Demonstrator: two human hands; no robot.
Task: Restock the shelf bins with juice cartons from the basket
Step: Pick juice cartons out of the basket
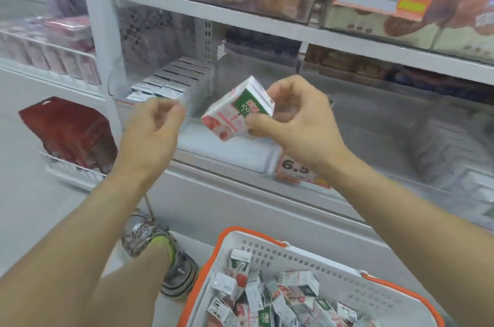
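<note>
The task looks to be in its middle part. In the clear shelf bin (187, 102), at its far left side, a block of juice cartons (173, 80) is already packed in neat rows, so some restocking is done there. The near and right part of this bin has much free room, so I judge that many more cartons can go in.

The right hand (294, 118) holds one juice carton (238, 110) just in front of the bin opening. The thumb presses on the near face and the fingers curl over the top and the far side. The carton is tilted, not upright, and it is not yet inside the bin. It needs to be turned straight and set beside the packed rows.

The left hand (157, 123) is near the carton but apart from it. Its fingers are loosely curled and it holds nothing that I can see. The picture is blurred there, so small details of the fingers are not sure.

Low and near in the scene stands the white basket (307, 259) with orange rim. Inside it a heap of loose cartons (280, 297) lies in disorder, many of them. So, as far as I can judge, the larger part of the work is left: this carton to place, then the heap in the basket to move piece by piece.
</note>
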